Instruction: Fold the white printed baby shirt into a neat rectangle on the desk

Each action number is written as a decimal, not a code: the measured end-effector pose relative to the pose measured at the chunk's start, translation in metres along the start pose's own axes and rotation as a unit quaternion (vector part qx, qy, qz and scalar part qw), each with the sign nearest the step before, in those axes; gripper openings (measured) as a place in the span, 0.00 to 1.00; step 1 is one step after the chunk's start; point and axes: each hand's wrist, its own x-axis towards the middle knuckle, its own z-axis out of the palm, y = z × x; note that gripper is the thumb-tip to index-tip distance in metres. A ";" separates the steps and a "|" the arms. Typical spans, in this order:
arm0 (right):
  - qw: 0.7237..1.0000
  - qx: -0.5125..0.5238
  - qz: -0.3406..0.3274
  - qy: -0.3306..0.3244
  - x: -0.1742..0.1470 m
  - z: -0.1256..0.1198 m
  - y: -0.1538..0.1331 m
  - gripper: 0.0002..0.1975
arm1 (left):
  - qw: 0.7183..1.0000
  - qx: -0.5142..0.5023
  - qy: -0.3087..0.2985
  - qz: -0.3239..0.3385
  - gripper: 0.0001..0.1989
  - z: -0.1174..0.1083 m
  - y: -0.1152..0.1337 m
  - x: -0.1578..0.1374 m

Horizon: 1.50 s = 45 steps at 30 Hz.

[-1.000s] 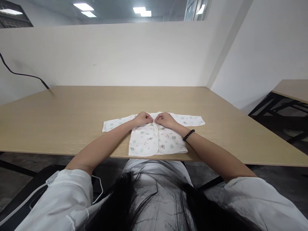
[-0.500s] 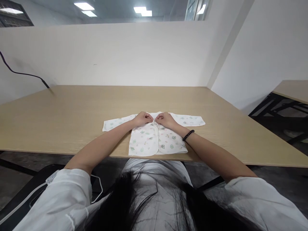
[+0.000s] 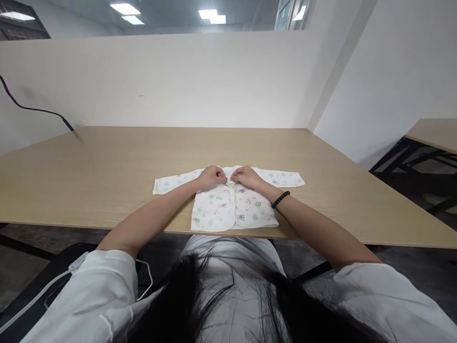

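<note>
A small white baby shirt [image 3: 214, 209] with a green and pink print lies face up at the table's front edge, its sleeves spread to both sides and its front opening running down the middle. At the top of that opening my left hand [image 3: 213, 177] pinches the left front edge with curled fingers. My right hand [image 3: 246, 176], with a black beaded bracelet [image 3: 280, 199] on its wrist, pinches the right front edge close beside it. A narrow gap separates the fingertips. The exact bit of cloth between them is too small to make out.
The light wooden table [image 3: 107, 157] reaches back to a white partition wall [image 3: 185, 81]. A black cable [image 3: 39, 110] hangs down at the left rear. Another table [image 3: 433, 133] stands off to the right. A white cord [image 3: 35, 295] runs by my left sleeve.
Both hands stay at the top of the shirt's opening, with only a very slight shift of the fingers. The shirt lies as before.
</note>
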 end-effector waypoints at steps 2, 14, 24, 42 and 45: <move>1.000 -0.018 -0.008 0.012 -0.002 -0.001 -0.001 0.04 | 1.000 0.007 0.003 0.002 0.04 0.000 0.000 0.000; 0.986 -0.089 -0.039 -0.132 -0.029 -0.019 -0.026 0.10 | 0.999 0.026 -0.027 0.019 0.20 -0.006 0.009 -0.008; 0.964 0.023 0.006 -0.266 -0.021 -0.040 -0.018 0.06 | 0.986 -0.014 -0.156 0.053 0.15 -0.008 0.019 -0.018; 0.970 0.029 -0.011 -0.243 -0.021 -0.036 -0.018 0.07 | 0.972 -0.037 -0.221 0.075 0.18 -0.010 0.011 -0.012; 0.963 0.090 0.000 -0.254 -0.019 -0.037 -0.016 0.07 | 0.972 -0.030 -0.224 0.072 0.19 -0.010 0.011 -0.012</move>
